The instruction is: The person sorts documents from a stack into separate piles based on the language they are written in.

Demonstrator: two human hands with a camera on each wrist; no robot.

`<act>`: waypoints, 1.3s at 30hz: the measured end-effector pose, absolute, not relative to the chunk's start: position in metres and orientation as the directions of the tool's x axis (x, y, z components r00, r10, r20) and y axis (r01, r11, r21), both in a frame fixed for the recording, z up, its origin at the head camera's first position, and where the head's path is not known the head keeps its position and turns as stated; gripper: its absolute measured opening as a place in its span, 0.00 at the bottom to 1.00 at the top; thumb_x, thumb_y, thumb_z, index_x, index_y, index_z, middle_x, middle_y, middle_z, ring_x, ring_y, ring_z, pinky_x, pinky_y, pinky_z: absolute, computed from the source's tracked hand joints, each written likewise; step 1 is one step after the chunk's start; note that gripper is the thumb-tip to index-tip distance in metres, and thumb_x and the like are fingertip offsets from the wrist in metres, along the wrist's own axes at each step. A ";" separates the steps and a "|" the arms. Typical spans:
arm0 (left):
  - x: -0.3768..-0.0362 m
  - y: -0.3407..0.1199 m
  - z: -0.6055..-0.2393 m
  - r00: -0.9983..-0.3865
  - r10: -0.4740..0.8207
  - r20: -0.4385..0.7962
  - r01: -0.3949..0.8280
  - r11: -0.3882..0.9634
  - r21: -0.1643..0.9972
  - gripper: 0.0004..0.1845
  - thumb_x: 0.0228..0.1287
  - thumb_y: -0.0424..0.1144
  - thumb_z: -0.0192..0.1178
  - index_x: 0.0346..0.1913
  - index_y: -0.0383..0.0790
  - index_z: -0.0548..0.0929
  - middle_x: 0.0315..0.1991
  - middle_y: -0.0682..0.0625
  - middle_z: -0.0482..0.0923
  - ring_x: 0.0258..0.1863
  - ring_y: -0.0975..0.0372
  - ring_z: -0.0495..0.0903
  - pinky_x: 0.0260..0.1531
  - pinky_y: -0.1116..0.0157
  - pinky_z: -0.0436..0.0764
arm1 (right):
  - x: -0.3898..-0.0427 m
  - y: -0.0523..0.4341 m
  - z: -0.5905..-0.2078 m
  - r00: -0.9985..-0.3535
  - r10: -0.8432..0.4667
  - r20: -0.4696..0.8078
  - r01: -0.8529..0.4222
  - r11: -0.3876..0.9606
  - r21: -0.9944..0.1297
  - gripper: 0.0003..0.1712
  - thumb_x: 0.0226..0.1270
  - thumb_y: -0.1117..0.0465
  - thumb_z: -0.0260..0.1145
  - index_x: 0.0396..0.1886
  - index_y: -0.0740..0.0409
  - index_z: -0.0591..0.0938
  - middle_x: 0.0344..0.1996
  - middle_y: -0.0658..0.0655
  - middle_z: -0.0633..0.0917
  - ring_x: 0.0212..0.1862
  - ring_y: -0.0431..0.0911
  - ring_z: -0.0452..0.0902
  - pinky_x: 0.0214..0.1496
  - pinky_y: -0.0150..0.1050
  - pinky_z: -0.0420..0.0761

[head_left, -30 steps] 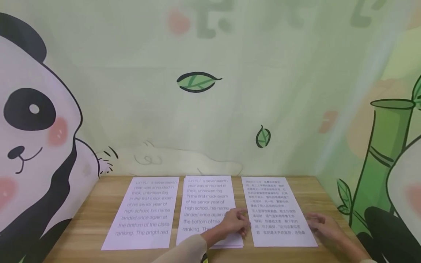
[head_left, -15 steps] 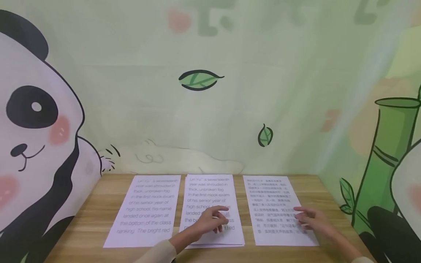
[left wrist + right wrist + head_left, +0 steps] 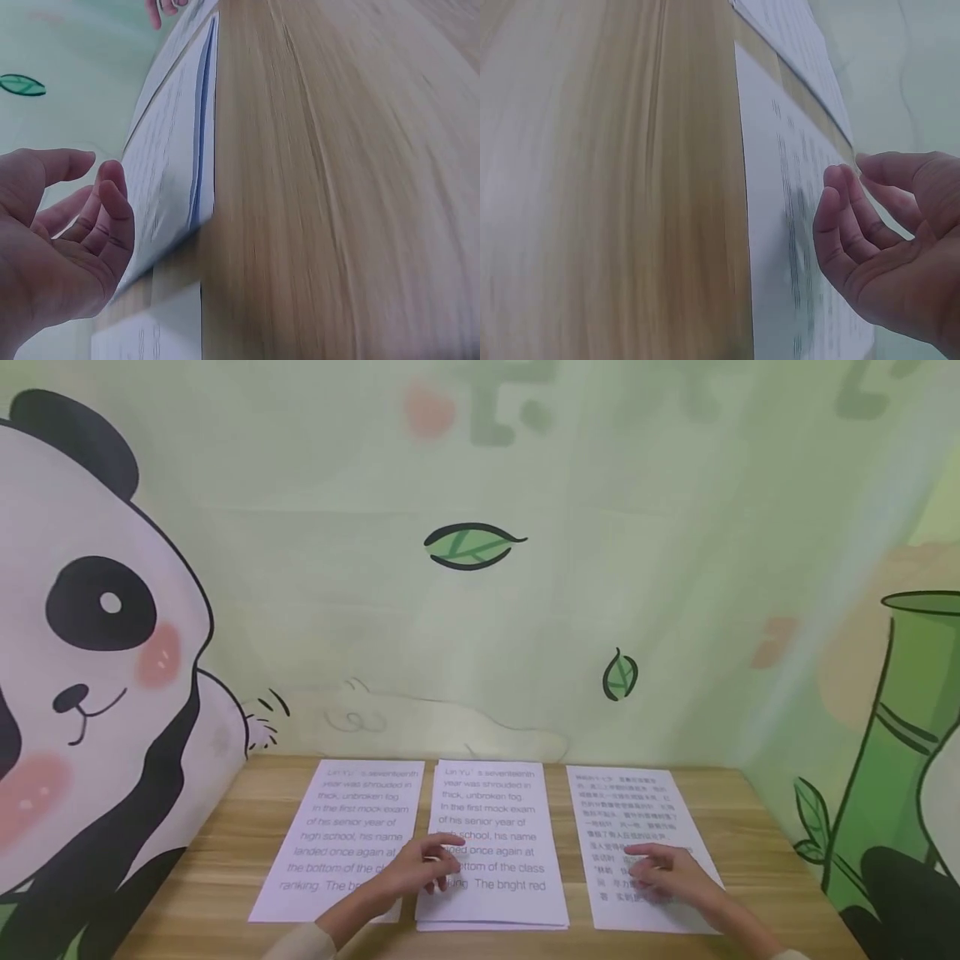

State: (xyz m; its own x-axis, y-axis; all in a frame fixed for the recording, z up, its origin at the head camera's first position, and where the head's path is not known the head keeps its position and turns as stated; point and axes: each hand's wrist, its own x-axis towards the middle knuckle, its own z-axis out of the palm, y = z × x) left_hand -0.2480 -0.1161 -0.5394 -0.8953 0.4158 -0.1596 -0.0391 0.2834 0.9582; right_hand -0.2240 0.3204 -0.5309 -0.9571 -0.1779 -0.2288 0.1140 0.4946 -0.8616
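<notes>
Progress as I read it: three printed sheets lie flat in a row on the tabletop. Taking the middle stack as landmark, the left sheet lies just beside it, the right sheet a little apart on its other side. All look squared and aligned, so I judge the layout mostly done; what's left is whatever the hands are about to pick or slide.

Left hand sits over the gap between the left sheet and the middle stack, fingers loosely curled, gripping nothing; the left wrist view shows the fingers clear of the stack edge. Right hand is over the lower part of the right sheet, fingers relaxed and half bent, nothing pinched; whether it touches the paper, I can't tell.

Versus half a second ago: left hand has shifted from the middle stack's centre to its left edge. Right hand has moved from the right sheet's outer edge toward the middle stack. Sheets unmoved.
</notes>
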 end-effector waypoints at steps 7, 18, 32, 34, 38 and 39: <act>-0.239 -0.136 -0.537 -0.917 0.367 -0.157 -0.021 0.348 0.937 0.25 0.66 0.36 0.64 0.65 0.32 0.77 0.40 0.47 0.83 0.28 0.62 0.81 0.26 0.68 0.77 | -0.229 0.291 -0.534 -0.939 -0.257 -0.229 0.079 0.486 -0.870 0.27 0.71 0.60 0.66 0.65 0.70 0.76 0.40 0.56 0.88 0.39 0.45 0.85 0.40 0.38 0.86; -0.233 -0.150 -0.538 -0.929 0.352 -0.115 0.023 0.364 0.931 0.25 0.65 0.33 0.64 0.64 0.28 0.77 0.39 0.45 0.80 0.28 0.61 0.81 0.24 0.69 0.79 | -0.231 0.272 -0.539 -0.900 -0.377 -0.217 0.036 0.432 -0.901 0.28 0.69 0.62 0.66 0.65 0.72 0.75 0.37 0.58 0.88 0.37 0.47 0.85 0.38 0.41 0.88; -0.235 -0.148 -0.544 -0.964 0.231 -0.132 -0.010 0.465 0.885 0.29 0.61 0.31 0.66 0.65 0.23 0.75 0.38 0.47 0.81 0.27 0.62 0.79 0.27 0.70 0.80 | -0.229 0.245 -0.542 -0.849 -0.467 -0.246 0.084 0.341 -0.936 0.31 0.70 0.63 0.65 0.67 0.78 0.70 0.35 0.57 0.88 0.34 0.44 0.86 0.35 0.39 0.89; -0.234 -0.148 -0.545 -0.967 0.220 -0.131 -0.010 0.479 0.877 0.28 0.60 0.30 0.66 0.64 0.23 0.76 0.37 0.48 0.81 0.27 0.63 0.78 0.27 0.71 0.79 | -0.229 0.241 -0.541 -0.841 -0.471 -0.265 0.105 0.339 -0.935 0.32 0.71 0.63 0.65 0.67 0.79 0.69 0.34 0.56 0.87 0.32 0.43 0.85 0.34 0.39 0.89; -0.234 -0.147 -0.545 -0.966 0.218 -0.136 -0.013 0.486 0.874 0.27 0.60 0.30 0.66 0.62 0.23 0.77 0.37 0.48 0.82 0.26 0.63 0.78 0.26 0.71 0.79 | -0.231 0.234 -0.542 -0.839 -0.442 -0.319 0.142 0.388 -0.911 0.31 0.73 0.61 0.64 0.67 0.78 0.70 0.35 0.56 0.87 0.30 0.42 0.84 0.34 0.39 0.89; -0.234 -0.147 -0.544 -0.966 0.217 -0.138 -0.015 0.487 0.873 0.27 0.60 0.31 0.66 0.63 0.23 0.77 0.37 0.48 0.81 0.26 0.64 0.78 0.26 0.71 0.79 | -0.231 0.233 -0.542 -0.840 -0.431 -0.330 0.150 0.401 -0.904 0.31 0.73 0.61 0.64 0.68 0.77 0.70 0.36 0.56 0.87 0.31 0.42 0.84 0.34 0.39 0.89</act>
